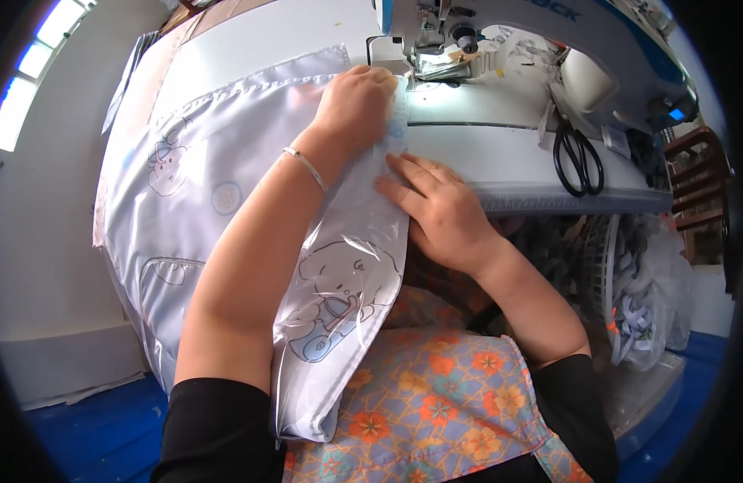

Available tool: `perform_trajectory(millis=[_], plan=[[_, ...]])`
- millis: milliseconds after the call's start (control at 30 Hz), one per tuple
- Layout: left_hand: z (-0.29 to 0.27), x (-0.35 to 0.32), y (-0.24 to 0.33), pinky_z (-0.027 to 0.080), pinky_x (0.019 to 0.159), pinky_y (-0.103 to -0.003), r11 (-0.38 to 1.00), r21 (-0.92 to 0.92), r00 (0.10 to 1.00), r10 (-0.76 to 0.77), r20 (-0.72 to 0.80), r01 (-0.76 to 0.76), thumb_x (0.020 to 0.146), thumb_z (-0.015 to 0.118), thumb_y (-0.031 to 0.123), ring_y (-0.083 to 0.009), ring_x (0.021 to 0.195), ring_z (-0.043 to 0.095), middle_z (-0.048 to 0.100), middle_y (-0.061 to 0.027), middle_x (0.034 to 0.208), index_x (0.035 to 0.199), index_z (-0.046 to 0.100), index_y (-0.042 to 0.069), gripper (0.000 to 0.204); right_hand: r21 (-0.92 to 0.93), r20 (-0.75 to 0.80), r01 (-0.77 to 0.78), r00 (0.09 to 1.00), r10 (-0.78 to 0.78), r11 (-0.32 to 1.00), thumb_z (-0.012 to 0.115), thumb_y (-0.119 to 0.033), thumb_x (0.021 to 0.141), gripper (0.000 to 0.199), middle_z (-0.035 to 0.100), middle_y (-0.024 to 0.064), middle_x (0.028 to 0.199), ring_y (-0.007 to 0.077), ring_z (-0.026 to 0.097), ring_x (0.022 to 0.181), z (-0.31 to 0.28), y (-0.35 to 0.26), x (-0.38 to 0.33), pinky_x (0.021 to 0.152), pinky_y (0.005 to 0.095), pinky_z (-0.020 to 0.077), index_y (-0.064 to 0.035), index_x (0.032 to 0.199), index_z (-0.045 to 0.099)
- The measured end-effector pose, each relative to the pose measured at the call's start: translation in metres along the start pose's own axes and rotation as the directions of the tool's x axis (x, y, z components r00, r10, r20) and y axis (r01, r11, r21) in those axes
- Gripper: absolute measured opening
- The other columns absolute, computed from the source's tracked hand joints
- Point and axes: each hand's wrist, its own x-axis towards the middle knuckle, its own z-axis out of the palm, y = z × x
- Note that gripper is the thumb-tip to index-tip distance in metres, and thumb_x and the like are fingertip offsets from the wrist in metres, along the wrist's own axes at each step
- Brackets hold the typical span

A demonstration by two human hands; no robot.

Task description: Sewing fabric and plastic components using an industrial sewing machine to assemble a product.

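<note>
A white, shiny fabric piece (339, 209) printed with cartoon animals stretches from the sewing machine down to my lap. At its top edge, just left of the needle area, my left hand (357, 101) is closed with bent fingers on the cloth; its fingertips are partly hidden. Lower down, my right hand (444, 205) lies along the fabric's right edge, fingers stretched out and apart, tips resting on the cloth. The sewing machine (540, 40) stands over the far side, its presser foot (411, 68) close to my left fingertips. A ruffled seam runs along the fabric's far edge.
Black-handled scissors (578, 157) lie on the white table (476, 157) at the right. Below them stands a white plastic basket (598, 266) with scraps and a clear bag (661, 282). A flowered apron (436, 402) covers my lap. A wooden chair (697, 173) is at far right.
</note>
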Motion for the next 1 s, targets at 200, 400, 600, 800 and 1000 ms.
perform_trajectory(millis=[200, 400, 600, 800, 1000], plan=[[-0.006, 0.001, 0.018, 0.051, 0.089, -0.039, 0.999, -0.001, 0.995, -0.038, -0.096, 0.039, 0.080, 0.058, 0.008, -0.0274, 0.103, 0.063, 0.070, -0.0083, 0.110, 0.097, 0.067, 0.005, 0.020, 0.011, -0.058, 0.005, 0.998, -0.004, 1.000, 0.060, -0.005, 0.079, 0.028, 0.069, 0.0095, 0.116, 0.0290, 0.065, 0.109, -0.001, 0.009, -0.001, 0.089, 0.0395, 0.0522, -0.0087, 0.105, 0.073], [0.000, 0.005, 0.041, 0.052, 0.089, -0.038, 0.998, -0.047, 0.985, -0.057, -0.165, 0.050, 0.079, 0.060, 0.009, -0.0269, 0.100, 0.064, 0.072, -0.0095, 0.104, 0.101, 0.069, 0.003, 0.024, 0.043, -0.047, 0.017, 0.999, -0.015, 0.999, 0.060, -0.005, 0.079, 0.025, 0.070, 0.0104, 0.112, 0.0301, 0.067, 0.105, -0.020, 0.015, -0.010, 0.087, 0.0394, 0.0539, -0.0064, 0.101, 0.072], [0.003, 0.014, 0.044, 0.052, 0.086, -0.040, 0.991, -0.072, 0.968, -0.126, -0.216, 0.113, 0.079, 0.059, 0.007, -0.0290, 0.097, 0.064, 0.071, -0.0114, 0.094, 0.092, 0.068, 0.003, 0.016, 0.113, -0.005, -0.002, 1.000, 0.003, 0.994, 0.059, -0.001, 0.080, 0.027, 0.070, 0.0109, 0.112, 0.0319, 0.066, 0.107, -0.030, 0.030, -0.005, 0.090, 0.0396, 0.0539, -0.0069, 0.102, 0.072], [0.015, 0.021, 0.039, 0.051, 0.089, -0.041, 0.974, -0.080, 0.952, -0.225, -0.205, 0.213, 0.078, 0.058, 0.006, -0.0320, 0.099, 0.064, 0.070, -0.0117, 0.094, 0.090, 0.067, 0.004, 0.016, 0.138, 0.039, -0.008, 0.999, 0.003, 0.990, 0.058, 0.002, 0.080, 0.029, 0.070, 0.0115, 0.114, 0.0328, 0.065, 0.109, -0.032, 0.048, -0.004, 0.092, 0.0400, 0.0535, -0.0071, 0.103, 0.072], [0.018, 0.022, 0.034, 0.050, 0.095, -0.039, 0.955, -0.070, 0.942, -0.297, -0.156, 0.289, 0.080, 0.058, 0.010, -0.0312, 0.106, 0.063, 0.069, -0.0123, 0.112, 0.101, 0.071, 0.004, 0.026, 0.128, -0.003, -0.083, 0.996, 0.084, 0.988, 0.060, 0.002, 0.080, 0.035, 0.064, 0.0156, 0.120, 0.0338, 0.061, 0.114, -0.032, 0.055, -0.007, 0.094, 0.0399, 0.0522, -0.0077, 0.114, 0.068]])
